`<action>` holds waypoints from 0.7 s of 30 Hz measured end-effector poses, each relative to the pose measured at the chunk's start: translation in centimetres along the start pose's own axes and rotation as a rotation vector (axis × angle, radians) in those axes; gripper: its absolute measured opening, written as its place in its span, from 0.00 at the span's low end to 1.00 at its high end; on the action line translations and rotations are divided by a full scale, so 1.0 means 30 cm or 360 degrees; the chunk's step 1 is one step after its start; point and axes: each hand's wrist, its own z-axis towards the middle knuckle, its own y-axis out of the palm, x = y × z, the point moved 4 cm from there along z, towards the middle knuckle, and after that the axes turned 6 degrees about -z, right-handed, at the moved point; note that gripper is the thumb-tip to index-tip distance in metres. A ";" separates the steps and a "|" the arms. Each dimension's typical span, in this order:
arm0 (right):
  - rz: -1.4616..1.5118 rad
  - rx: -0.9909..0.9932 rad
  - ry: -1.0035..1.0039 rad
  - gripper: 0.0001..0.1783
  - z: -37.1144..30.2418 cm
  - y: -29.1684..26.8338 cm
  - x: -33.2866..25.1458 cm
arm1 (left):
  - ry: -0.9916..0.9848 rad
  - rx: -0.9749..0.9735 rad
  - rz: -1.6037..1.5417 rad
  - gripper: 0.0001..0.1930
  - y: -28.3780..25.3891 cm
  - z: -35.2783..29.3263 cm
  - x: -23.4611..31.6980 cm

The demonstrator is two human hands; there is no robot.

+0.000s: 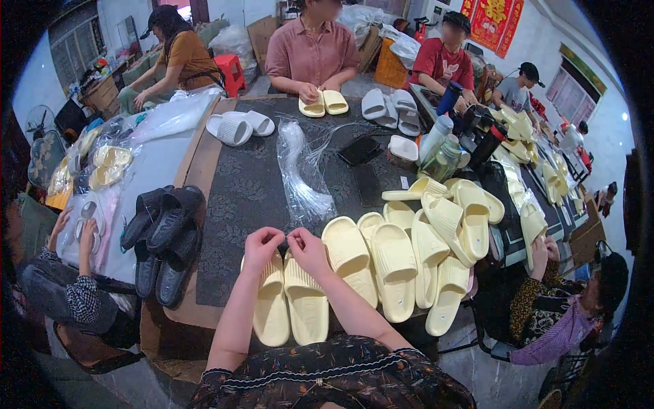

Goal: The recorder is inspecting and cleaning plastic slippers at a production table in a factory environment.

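Two pale yellow slide slippers (pixel 271 307) lie side by side at the table's near edge, toes away from me. Over their toe ends, my left hand (pixel 262 247) and my right hand (pixel 308 249) meet with fingertips pinched close together. Whatever lies between the fingertips is too small to make out. Just beyond my hands is a bundle of clear thin plastic strands (pixel 300 180). To the right of my right hand, several more yellow slippers (pixel 395 269) lie side by side, some heaped on one another.
Black slippers (pixel 174 221) are stacked at the left edge, with grey pairs (pixel 235 128) farther back. Bottles (pixel 441 157), a white tub (pixel 403 148) and a dark phone-like object (pixel 360 150) stand or lie at the right. Across the table, a person handles yellow slippers (pixel 323 103); others work on both sides.
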 end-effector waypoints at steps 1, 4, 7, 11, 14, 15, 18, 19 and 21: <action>0.0000 0.0001 0.0001 0.09 -0.002 0.000 -0.001 | 0.0000 -0.0002 0.0000 0.05 0.006 -0.002 0.006; 0.0010 0.0108 0.0010 0.09 -0.005 -0.008 -0.003 | 0.0016 -0.0047 0.0047 0.05 0.024 -0.010 0.026; 0.0065 0.0128 0.0052 0.09 -0.005 -0.012 0.001 | 0.0003 0.0110 -0.0109 0.05 0.008 -0.009 0.025; -0.0026 0.0043 0.0047 0.09 -0.001 -0.004 0.006 | -0.0084 -0.0035 -0.0017 0.05 0.012 0.000 -0.002; -0.0051 0.0080 0.0059 0.09 -0.001 -0.009 0.007 | -0.0050 0.0020 -0.0036 0.06 0.006 0.003 -0.007; -0.0061 0.0092 0.0030 0.09 -0.001 -0.011 0.003 | -0.0031 0.0085 -0.0132 0.06 -0.002 0.004 -0.008; -0.0044 -0.0026 0.0004 0.09 -0.008 -0.003 -0.016 | -0.0028 -0.0088 0.0032 0.06 -0.002 0.001 -0.007; -0.0048 -0.0020 0.0005 0.09 -0.007 -0.004 -0.007 | -0.0027 -0.0094 0.0028 0.06 0.012 0.000 0.006; -0.0071 0.0180 -0.0024 0.09 -0.005 -0.022 0.009 | 0.0050 -0.0037 0.0120 0.05 0.037 -0.008 0.037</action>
